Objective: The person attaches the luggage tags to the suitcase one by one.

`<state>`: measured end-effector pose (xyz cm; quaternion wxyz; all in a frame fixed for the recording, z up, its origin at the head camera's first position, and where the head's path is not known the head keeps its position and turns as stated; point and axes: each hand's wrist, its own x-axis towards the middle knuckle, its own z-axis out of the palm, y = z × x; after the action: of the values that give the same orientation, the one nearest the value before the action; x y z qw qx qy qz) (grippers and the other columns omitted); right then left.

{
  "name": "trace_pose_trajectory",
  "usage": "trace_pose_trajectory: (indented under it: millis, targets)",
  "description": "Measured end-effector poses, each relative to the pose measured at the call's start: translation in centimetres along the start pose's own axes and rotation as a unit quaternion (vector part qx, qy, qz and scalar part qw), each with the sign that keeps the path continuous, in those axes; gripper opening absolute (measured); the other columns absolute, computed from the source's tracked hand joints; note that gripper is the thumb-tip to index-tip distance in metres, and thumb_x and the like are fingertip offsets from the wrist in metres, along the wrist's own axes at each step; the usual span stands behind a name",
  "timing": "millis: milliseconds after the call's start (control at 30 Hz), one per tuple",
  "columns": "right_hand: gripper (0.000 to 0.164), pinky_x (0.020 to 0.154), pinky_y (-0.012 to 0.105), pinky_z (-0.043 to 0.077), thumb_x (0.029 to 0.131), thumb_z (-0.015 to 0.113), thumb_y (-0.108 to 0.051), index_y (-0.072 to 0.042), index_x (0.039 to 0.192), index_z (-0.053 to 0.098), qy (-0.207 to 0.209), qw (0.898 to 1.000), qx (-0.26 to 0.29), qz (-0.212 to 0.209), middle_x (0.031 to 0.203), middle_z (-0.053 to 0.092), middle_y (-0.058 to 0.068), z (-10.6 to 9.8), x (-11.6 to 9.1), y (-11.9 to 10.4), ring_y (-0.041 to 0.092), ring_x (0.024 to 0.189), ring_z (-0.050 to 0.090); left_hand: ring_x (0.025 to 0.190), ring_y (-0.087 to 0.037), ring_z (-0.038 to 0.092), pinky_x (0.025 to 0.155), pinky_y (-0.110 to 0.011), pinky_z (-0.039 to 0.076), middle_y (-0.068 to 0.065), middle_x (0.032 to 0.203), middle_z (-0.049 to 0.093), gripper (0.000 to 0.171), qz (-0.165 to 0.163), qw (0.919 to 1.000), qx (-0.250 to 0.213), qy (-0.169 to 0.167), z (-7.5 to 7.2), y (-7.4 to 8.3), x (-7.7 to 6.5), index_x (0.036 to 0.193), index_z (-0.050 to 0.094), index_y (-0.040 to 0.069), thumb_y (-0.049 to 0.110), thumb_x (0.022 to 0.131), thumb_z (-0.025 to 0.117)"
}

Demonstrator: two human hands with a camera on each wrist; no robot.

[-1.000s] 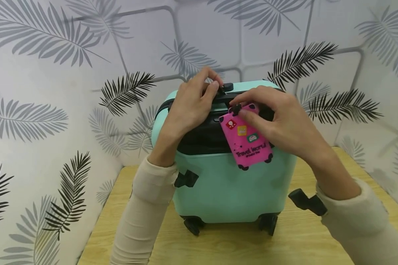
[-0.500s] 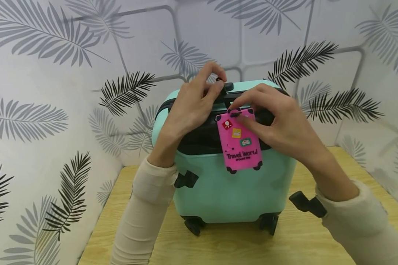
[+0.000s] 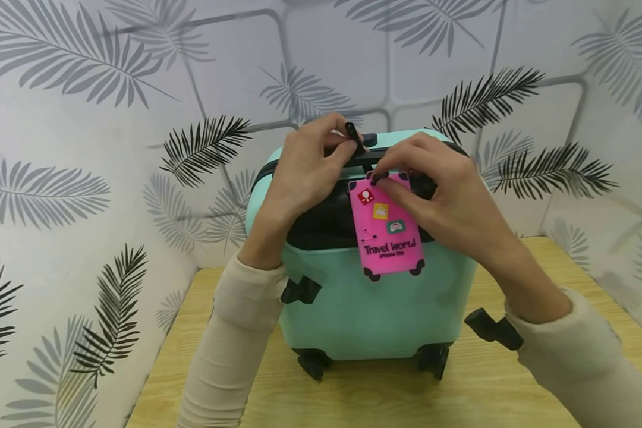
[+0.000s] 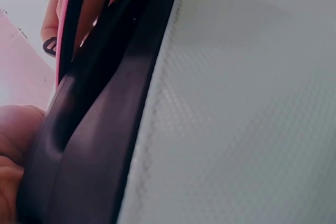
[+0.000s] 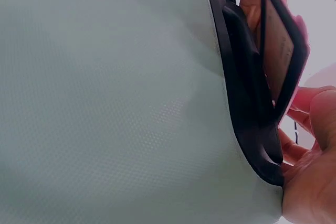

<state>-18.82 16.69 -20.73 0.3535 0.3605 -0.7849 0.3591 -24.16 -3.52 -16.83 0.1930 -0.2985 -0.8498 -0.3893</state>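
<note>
A mint-green suitcase [image 3: 374, 315] stands upright, with a black handle [image 3: 371, 157] across its top front. My left hand [image 3: 306, 169] is at the handle's left part and pinches the end of a black strap [image 3: 354, 137] between thumb and fingers. On the right, my right hand [image 3: 445, 181] pinches the top of a pink luggage tag [image 3: 388, 238], where a dark strap piece shows. The tag hangs in front of the suitcase's black recess, its "Travel World" print facing me. The right wrist view shows the luggage tag [image 5: 279, 56] from behind, close to the handle.
The suitcase rests on black wheels [image 3: 433, 361] on a wooden table [image 3: 364, 395]. Close behind rises a wall [image 3: 331, 53] with a feather pattern. A black device [image 3: 494, 328] sits by the right cuff, another [image 3: 301, 290] by the left.
The strap end has risen into sight between my left fingers, then tilted, while that hand dipped slightly. The luggage tag has swung left and hangs straighter, with my right hand still pinching it.
</note>
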Motion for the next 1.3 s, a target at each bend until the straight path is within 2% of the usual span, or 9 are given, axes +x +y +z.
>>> trace_pose_trajectory:
  millis: [67,233,300,400,467,633,933,1167,1300]
  targets:
    - [0.02,0.091,0.025,0.045,0.09,0.078,0.001,-0.011,0.107,0.076,0.003,1.0,-0.005,-0.003,0.109,0.069,0.002,0.1,0.0,0.1,0.015,0.105,0.057,0.112,-0.016,0.07,0.09,-0.032,0.044,-0.006,0.113,0.078,0.011,0.001,1.0,0.0,0.0,0.0,-0.1,0.0,0.112,0.069,0.011,0.014,0.106,0.06]
    - [0.021,0.096,0.035,0.043,0.089,0.079,0.002,-0.008,0.107,0.075,0.008,1.0,-0.018,-0.009,0.11,0.069,0.006,0.4,0.0,0.2,0.021,0.111,0.056,0.076,-0.016,0.064,0.069,-0.029,0.037,-0.006,0.117,0.077,0.013,-0.003,0.9998,0.004,-0.021,0.1,-0.1,-0.2,0.117,0.064,0.011,0.014,0.108,0.056]
    - [0.021,0.096,0.038,0.042,0.088,0.08,0.002,-0.008,0.106,0.075,0.01,1.0,-0.023,-0.01,0.109,0.069,0.007,0.4,0.0,0.2,0.023,0.111,0.055,0.078,-0.016,0.067,0.069,-0.029,0.039,-0.006,0.119,0.077,0.014,-0.008,0.9997,0.002,-0.025,0.2,-0.1,-0.2,0.119,0.064,0.011,0.013,0.107,0.057]
    - [0.022,0.097,0.04,0.04,0.086,0.081,0.002,-0.006,0.106,0.075,0.016,0.999,-0.031,-0.02,0.11,0.07,0.008,0.4,0.2,0.2,0.025,0.111,0.054,0.108,-0.015,0.072,0.083,-0.03,0.048,-0.007,0.121,0.076,0.016,-0.008,0.9998,-0.005,-0.017,0.3,0.0,-0.2,0.118,0.068,0.009,0.012,0.104,0.061]
    - [0.022,0.097,0.04,0.038,0.085,0.082,0.003,-0.005,0.105,0.076,0.022,0.998,-0.034,-0.037,0.109,0.07,0.009,0.5,0.2,0.2,0.026,0.109,0.053,0.116,-0.016,0.07,0.09,-0.031,0.049,-0.007,0.118,0.077,0.016,-0.003,1.0,-0.006,-0.008,0.3,0.0,-0.2,0.115,0.072,0.009,0.011,0.104,0.061]
    - [0.018,0.092,0.04,0.035,0.086,0.082,0.001,-0.001,0.103,0.077,0.04,0.995,-0.048,-0.073,0.105,0.07,0.013,0.9,0.4,0.2,0.03,0.101,0.051,0.108,-0.014,0.068,0.084,-0.03,0.047,-0.005,0.109,0.079,0.015,0.013,0.9998,-0.01,0.01,0.4,0.0,-0.1,0.108,0.076,0.009,0.01,0.103,0.061]
    - [0.013,0.087,0.038,0.035,0.089,0.079,0.002,-0.001,0.102,0.078,0.053,0.995,-0.06,-0.058,0.103,0.069,0.013,1.1,0.6,0.2,0.028,0.094,0.051,0.098,-0.014,0.065,0.074,-0.027,0.041,-0.003,0.101,0.08,0.015,0.025,0.9987,-0.022,0.039,0.5,0.0,-0.1,0.105,0.076,0.01,0.01,0.103,0.062]
    - [0.015,0.087,0.038,0.039,0.089,0.079,0.0,-0.003,0.104,0.079,0.073,0.994,-0.069,-0.041,0.099,0.075,0.011,1.4,1.3,0.0,0.027,0.095,0.053,0.066,-0.014,0.057,0.057,-0.027,0.029,0.001,0.096,0.08,0.016,0.026,0.9967,-0.036,0.068,0.5,0.0,-0.1,0.107,0.077,0.015,0.011,0.103,0.061]
    - [0.013,0.086,0.038,0.04,0.09,0.078,0.0,-0.001,0.103,0.079,0.077,0.994,-0.073,-0.032,0.098,0.077,0.012,1.6,1.6,-0.1,0.028,0.093,0.055,0.061,-0.014,0.052,0.054,-0.026,0.027,0.0,0.096,0.08,0.02,0.032,0.9951,-0.05,0.08,0.4,-0.1,-0.2,0.111,0.079,0.016,0.01,0.103,0.061]
